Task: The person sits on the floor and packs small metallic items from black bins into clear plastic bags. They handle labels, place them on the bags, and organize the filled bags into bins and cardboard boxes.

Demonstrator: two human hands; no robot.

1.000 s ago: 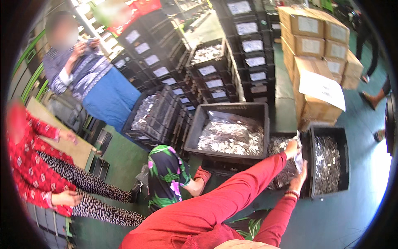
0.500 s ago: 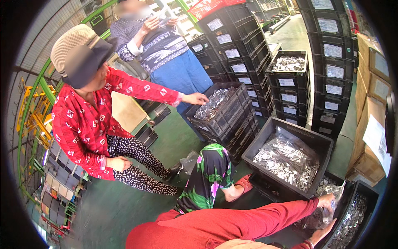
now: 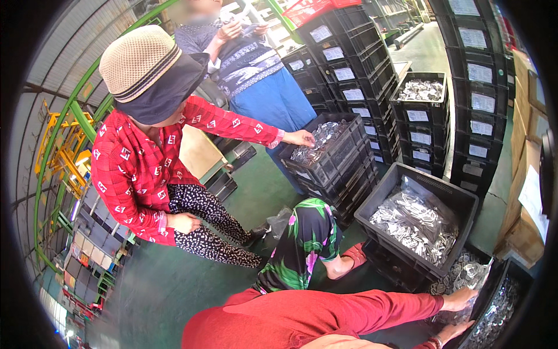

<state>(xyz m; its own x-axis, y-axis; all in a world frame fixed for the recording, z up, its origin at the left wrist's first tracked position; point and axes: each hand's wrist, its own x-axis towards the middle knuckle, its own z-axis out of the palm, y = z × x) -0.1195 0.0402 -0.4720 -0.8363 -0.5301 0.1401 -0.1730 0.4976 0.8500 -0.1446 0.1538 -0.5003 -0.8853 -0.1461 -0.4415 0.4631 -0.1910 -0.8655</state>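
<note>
At the lower right, my left hand [image 3: 459,299] is closed on a clear plastic bag [image 3: 478,280] with metal pieces in and around it. My right hand [image 3: 454,332], a bracelet at its wrist, lies just below with fingers stretched out against the bag's lower side, near the rim of a black bin [image 3: 507,264]. Small shiny metal parts [image 3: 494,317] fill that bin. Beside my hands stands a larger black crate [image 3: 372,224] holding silvery elongated metal pieces [image 3: 421,241] and another clear bag [image 3: 427,200].
A co-worker in a patterned red shirt [image 3: 139,168] reaches into a black crate of metal parts [image 3: 325,168]. Another person in blue trousers [image 3: 270,102] stands behind. Tall stacks of black crates [image 3: 476,99] rise at the back, with cardboard boxes [image 3: 520,192] at the right edge.
The whole view has shifted slightly, so most things sit further right. My left hand has come lower on the bag, and my right fingers are closer to the bin's rim.
</note>
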